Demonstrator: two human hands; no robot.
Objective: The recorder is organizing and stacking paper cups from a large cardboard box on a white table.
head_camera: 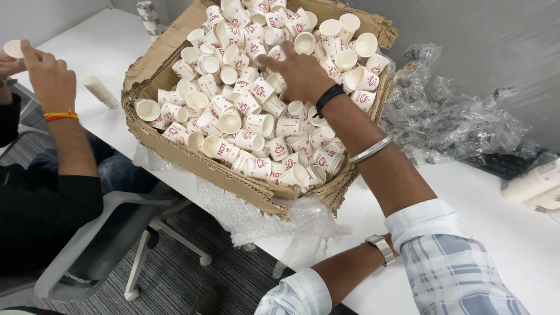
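our right hand (300, 73) reaches out over the torn cardboard box (192, 160), palm down, resting on the heap of small paper cups (245, 116) near the middle of the pile toward the far side; cups lie all around and under it. the fingers are spread and loosely curved over the cups, touching them, but we cannot tell whether the grip has closed on any single cup, since the fingertips are hidden behind the hand and the pile. our left hand is out of view below the bottom edge; only the forearm with a metal wristwatch (382, 248) and a rolled checked sleeve (291, 297) shows, so its grip cannot be seen. the cups are short, tapered, cream-white paper with red print, lying on their sides, upright and tipped, some nested in one another. the box is brown corrugated card with ragged, ripped edges, sitting on a white table (501, 221) over a sheet of bubble wrap (256, 219). our right wrist carries a black band (328, 96) and a steel bangle (370, 150). crumpled clear plastic bags (443, 111) lie just beside the box on the right. at the left another person's hand (49, 79), with an orange and red thread at the wrist, holds a cup (13, 48), and a short stack of cups (100, 91) lies on the table near it.
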